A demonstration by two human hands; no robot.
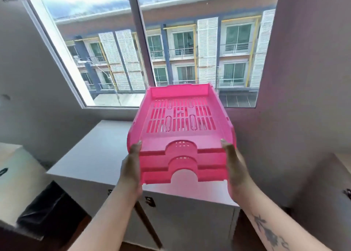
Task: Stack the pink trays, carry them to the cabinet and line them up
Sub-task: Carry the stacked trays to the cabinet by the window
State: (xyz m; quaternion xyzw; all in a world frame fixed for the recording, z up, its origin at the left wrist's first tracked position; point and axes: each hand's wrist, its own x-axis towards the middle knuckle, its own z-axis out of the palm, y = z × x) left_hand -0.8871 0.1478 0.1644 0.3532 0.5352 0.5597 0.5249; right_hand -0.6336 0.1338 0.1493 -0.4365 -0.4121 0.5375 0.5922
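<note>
A stack of three pink slotted trays (181, 125) hangs in the air in front of me, nested one on another, notched fronts toward me. My left hand (131, 167) grips the stack's left side and my right hand (235, 167) grips its right side, thumbs on the top rim. The stack is above the white cabinet (98, 152), which stands under the window with a bare flat top.
A large window (152, 51) fills the wall behind the cabinet. A second white unit (17, 171) stands at the left, with a black-lined bin (47, 210) between it and the cabinet. A grey wall (303, 98) rises at the right.
</note>
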